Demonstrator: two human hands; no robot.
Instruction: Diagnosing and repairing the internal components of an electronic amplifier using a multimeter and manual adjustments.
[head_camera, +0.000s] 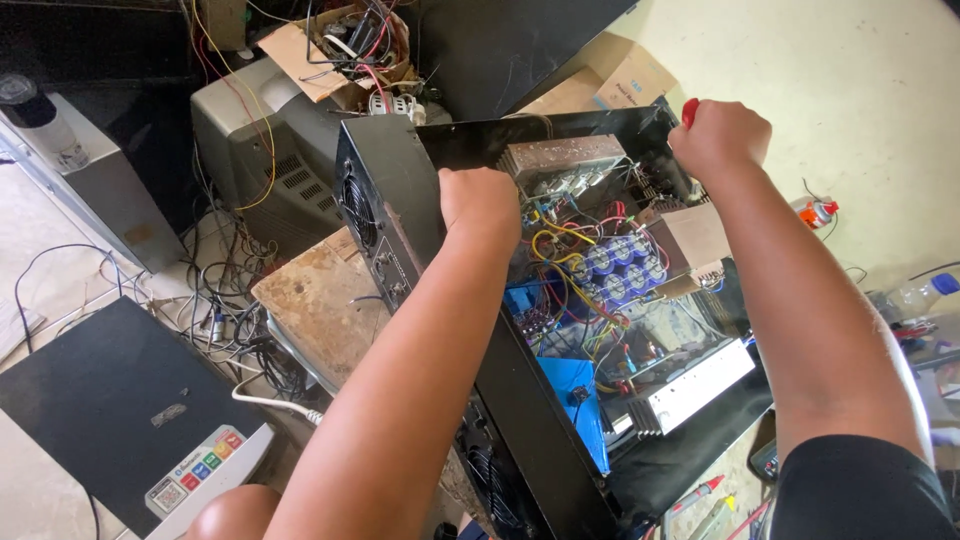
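An opened black metal amplifier chassis (395, 190) lies tilted in front of me, its inside showing blue capacitors (615, 268), coloured wires, a blue board (572, 385) and finned heat sinks (690, 385). My left hand (480, 205) grips the top edge of the chassis's near side wall. My right hand (720, 135) is closed around a red-handled tool (689, 110) at the far corner of the chassis; the tool's tip is hidden.
An old grey monitor (265, 150) and a cardboard box of wires (345, 50) sit behind. A tangle of cables (230, 310) lies left, by a black flat device (110, 400). A worn wooden board (320, 300) supports the chassis. Small tools (710, 495) lie below right.
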